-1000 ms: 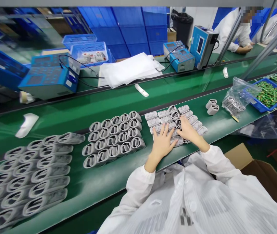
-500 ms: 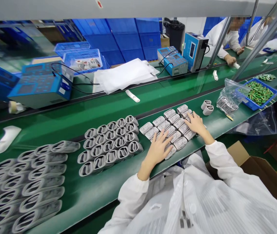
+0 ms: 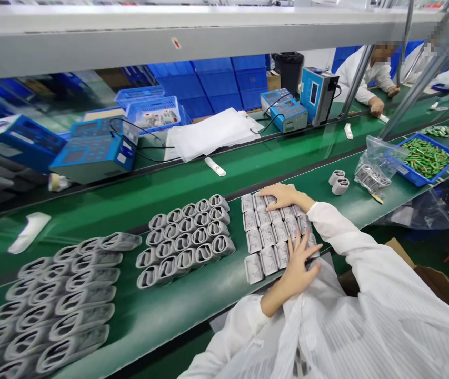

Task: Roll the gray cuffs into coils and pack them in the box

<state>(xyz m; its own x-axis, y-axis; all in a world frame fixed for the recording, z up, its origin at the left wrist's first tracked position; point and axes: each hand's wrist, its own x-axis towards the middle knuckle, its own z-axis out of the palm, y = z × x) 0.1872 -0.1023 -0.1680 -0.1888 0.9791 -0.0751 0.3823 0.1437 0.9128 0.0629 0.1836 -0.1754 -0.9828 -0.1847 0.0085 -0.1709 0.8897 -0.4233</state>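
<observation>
A block of rolled grey cuffs (image 3: pixel 265 236) lies in close rows on the green work surface, printed sides up. My right hand (image 3: pixel 281 196) reaches over its far edge, fingers bent down onto the cuffs there. On the near right part rests my left hand (image 3: pixel 298 260), its fingers spread over the cuffs. Left of this block stands a second group of rolled cuffs (image 3: pixel 185 239) with the loop openings showing. Farther left is a larger group of rolled cuffs (image 3: pixel 78 287). Two more cuffs (image 3: pixel 339 182) sit to the right of my hands.
A clear plastic bag (image 3: pixel 374 171) and a blue tray (image 3: pixel 417 179) of green-and-gold parts are to the right. Blue devices (image 3: pixel 93 150), white sheets (image 3: pixel 216 134) and a metal post (image 3: pixel 358 79) line the far side. White strips (image 3: pixel 215 167) lie on the belt. A co-worker's hand (image 3: pixel 376 106) shows beyond.
The block of cuffs has turned and now sits squarer. My right hand has moved left along its far edge; my left hand has shifted right and nearer to me. The view has shifted too.
</observation>
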